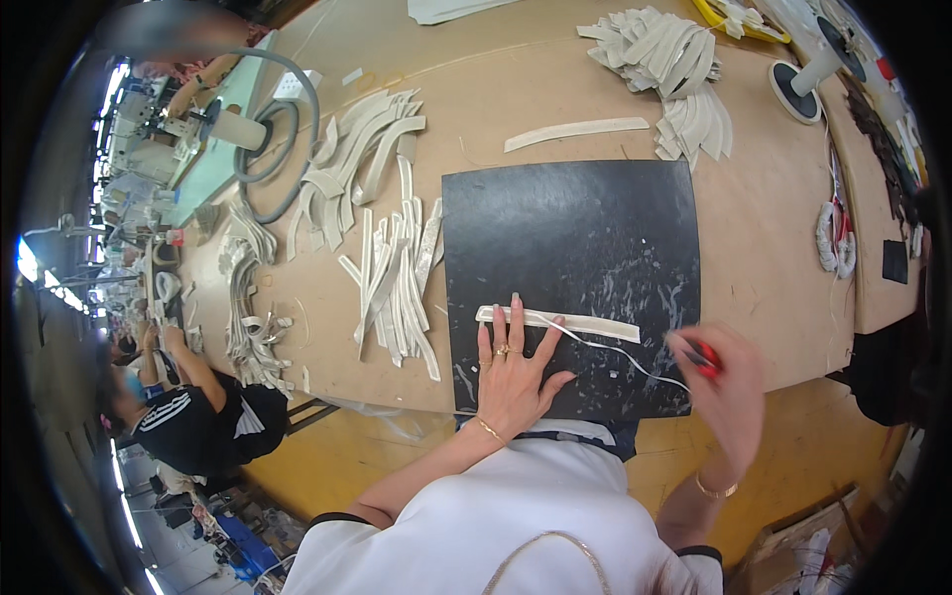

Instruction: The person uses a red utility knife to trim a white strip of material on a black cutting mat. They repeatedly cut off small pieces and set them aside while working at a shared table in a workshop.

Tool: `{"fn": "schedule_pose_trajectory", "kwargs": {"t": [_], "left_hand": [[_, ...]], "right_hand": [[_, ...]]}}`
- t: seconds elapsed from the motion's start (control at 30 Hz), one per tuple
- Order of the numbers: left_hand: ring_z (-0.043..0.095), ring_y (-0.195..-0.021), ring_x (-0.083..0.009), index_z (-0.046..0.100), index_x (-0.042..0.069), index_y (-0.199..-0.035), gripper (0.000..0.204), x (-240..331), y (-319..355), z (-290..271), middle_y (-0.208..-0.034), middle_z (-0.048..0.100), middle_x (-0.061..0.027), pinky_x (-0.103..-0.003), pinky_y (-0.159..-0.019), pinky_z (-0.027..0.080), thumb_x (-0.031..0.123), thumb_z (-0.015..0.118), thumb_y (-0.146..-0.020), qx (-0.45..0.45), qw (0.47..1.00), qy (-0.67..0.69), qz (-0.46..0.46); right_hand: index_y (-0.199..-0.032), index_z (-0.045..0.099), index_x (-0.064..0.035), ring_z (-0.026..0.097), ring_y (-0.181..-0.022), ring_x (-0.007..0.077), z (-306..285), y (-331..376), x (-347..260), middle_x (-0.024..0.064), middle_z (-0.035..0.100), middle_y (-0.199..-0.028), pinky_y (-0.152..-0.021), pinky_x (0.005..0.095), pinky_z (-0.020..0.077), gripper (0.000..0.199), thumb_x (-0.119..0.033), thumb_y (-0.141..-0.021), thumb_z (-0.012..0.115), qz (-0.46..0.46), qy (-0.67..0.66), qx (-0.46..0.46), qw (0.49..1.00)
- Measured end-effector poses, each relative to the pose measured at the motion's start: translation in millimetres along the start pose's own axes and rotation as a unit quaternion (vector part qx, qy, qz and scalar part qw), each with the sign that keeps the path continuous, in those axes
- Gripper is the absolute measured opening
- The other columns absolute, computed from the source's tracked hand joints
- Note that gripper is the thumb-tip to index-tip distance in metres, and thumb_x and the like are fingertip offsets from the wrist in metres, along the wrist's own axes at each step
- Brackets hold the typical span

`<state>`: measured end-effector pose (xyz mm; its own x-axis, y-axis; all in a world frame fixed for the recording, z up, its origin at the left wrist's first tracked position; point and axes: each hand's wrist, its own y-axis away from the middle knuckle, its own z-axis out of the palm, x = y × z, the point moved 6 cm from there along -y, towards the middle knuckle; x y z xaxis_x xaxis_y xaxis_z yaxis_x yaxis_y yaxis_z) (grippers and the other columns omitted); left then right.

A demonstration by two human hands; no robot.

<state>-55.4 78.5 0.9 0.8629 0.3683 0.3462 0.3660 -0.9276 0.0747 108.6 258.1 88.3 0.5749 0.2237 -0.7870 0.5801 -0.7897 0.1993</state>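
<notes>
One pale strip (560,323) lies across the near part of the black mat (585,228), and my left hand (511,372) presses flat on its left end, fingers spread. My right hand (724,392) is blurred, closed around something red (706,357); a thin white thread (620,355) runs from strip toward it. Three heaps of strips (392,258) lie beyond; I can't count them.

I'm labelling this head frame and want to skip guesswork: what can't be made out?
- Right hand: motion-blurred; the red tool it holds can't be identified.
- Strip on the black mat: its left end is hidden under the left hand.
- Left-rim workstations: too small and warped.
</notes>
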Motion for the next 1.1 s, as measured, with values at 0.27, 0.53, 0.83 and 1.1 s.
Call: {"fn": "schedule_pose_trajectory", "kwargs": {"t": [0.27,0.53,0.83,1.1], "left_hand": [[0.012,-0.145,-0.0542,0.047,0.029,-0.147,0.065,-2.6,3.2,10.3,-0.161,0.013,-0.0284,-0.068,-0.112,0.008,0.065,0.047,-0.092,-0.013,1.000,-0.008,0.007],[0.012,-0.142,-0.0586,0.053,0.027,-0.142,0.062,-4.1,4.6,14.2,-0.160,0.013,-0.0285,-0.070,-0.108,0.015,0.064,0.051,-0.091,-0.028,0.998,0.064,-0.007],[0.025,-0.147,-0.0403,0.052,0.015,-0.140,0.055,-16.5,10.2,-6.9,-0.157,0.032,-0.0195,-0.061,-0.112,0.022,0.037,0.065,-0.091,0.021,0.994,0.077,0.076],[0.030,-0.146,-0.0360,0.046,-0.002,-0.139,0.055,-26.7,2.5,-7.6,-0.156,0.035,-0.0213,-0.050,-0.118,0.020,0.016,0.064,-0.089,0.025,0.992,0.120,0.020]], "right_hand": [[-0.066,0.065,0.0023,0.050,-0.048,0.0303,116.1,-73.6,-36.8,0.0151,0.050,-0.050,-0.053,0.0383,0.0421,0.046,-0.037,-0.089,0.069,0.038,0.122,-0.271,0.954],[-0.061,0.064,0.0007,0.060,-0.053,0.0345,138.8,-75.9,-51.2,0.0157,0.056,-0.052,-0.054,0.0410,0.0472,0.044,-0.035,-0.084,0.072,-0.032,0.212,-0.264,0.940],[-0.077,0.069,-0.0017,0.065,-0.064,0.0353,138.0,-64.7,-52.6,0.0156,0.065,-0.065,-0.060,0.0407,0.0502,0.017,-0.018,-0.080,0.070,-0.004,0.222,-0.224,0.949],[-0.089,0.070,-0.0039,0.067,-0.067,0.0318,138.7,-55.0,-56.6,0.0124,0.067,-0.068,-0.063,0.0390,0.0504,0.014,-0.016,-0.082,0.071,-0.028,0.255,-0.172,0.951]]}}
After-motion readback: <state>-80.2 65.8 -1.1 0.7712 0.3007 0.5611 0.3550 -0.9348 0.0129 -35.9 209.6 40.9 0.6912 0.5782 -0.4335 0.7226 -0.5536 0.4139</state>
